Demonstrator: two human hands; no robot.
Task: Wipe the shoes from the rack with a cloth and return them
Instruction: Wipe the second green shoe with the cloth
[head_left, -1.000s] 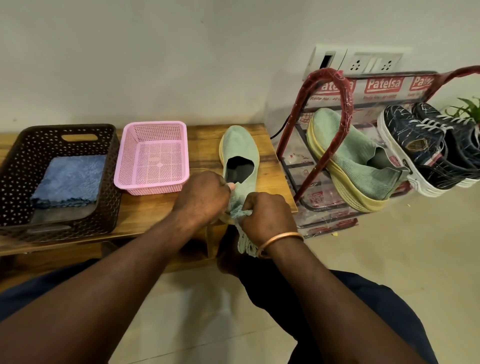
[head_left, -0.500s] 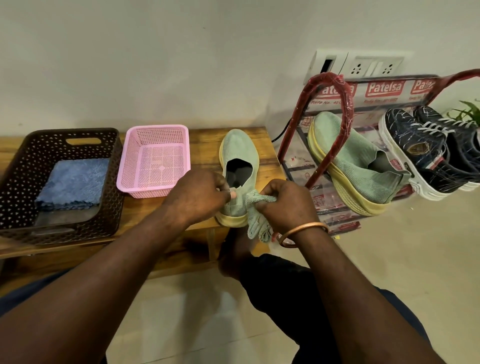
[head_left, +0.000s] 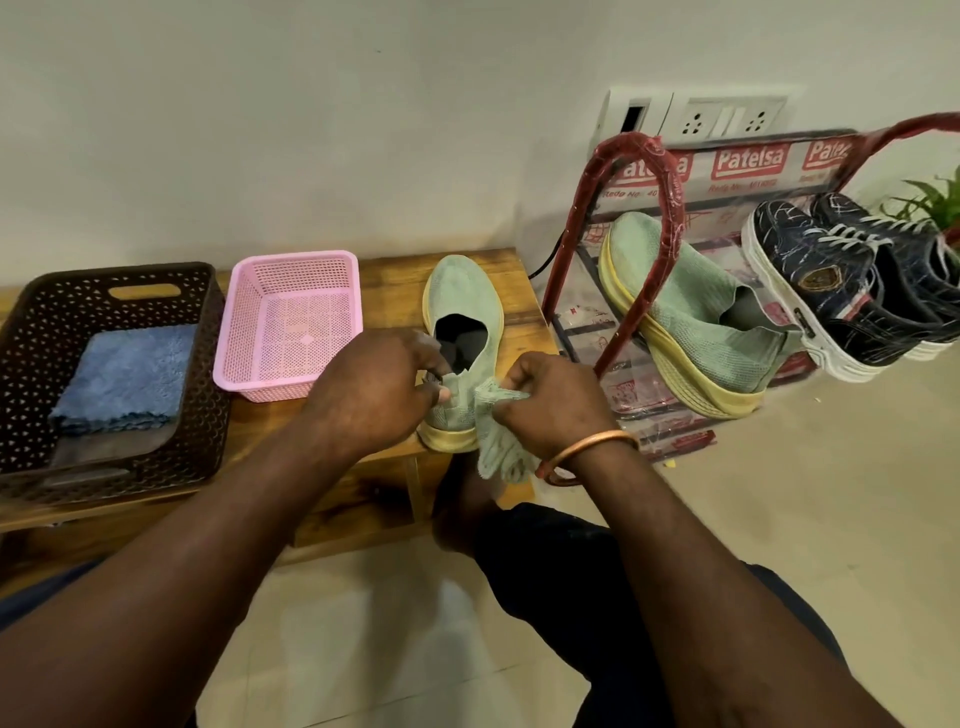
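Note:
A pale green knit shoe (head_left: 461, 296) with a yellow sole lies on the wooden bench (head_left: 395, 280), toe toward the wall. My left hand (head_left: 376, 389) grips its heel collar. My right hand (head_left: 553, 402) holds a bunched green cloth (head_left: 496, 441) against the right side of the heel, and the cloth's loose end hangs below the bench edge. The matching green shoe (head_left: 691, 317) leans on the red-framed shoe rack (head_left: 636, 171) to the right. A pair of dark blue sneakers (head_left: 836, 280) sits beside it on the rack.
A pink mesh basket (head_left: 244, 322) stands empty left of the shoe. A dark brown basket (head_left: 26, 332) at the far left holds a folded blue cloth (head_left: 130, 379). Wall sockets (head_left: 727, 122) sit above the rack, and a plant (head_left: 935, 200) shows at the right edge. My legs are below, over a tiled floor.
My right hand with the cloth has moved up from below the heel to the shoe's right heel side. My left hand keeps its grip on the heel.

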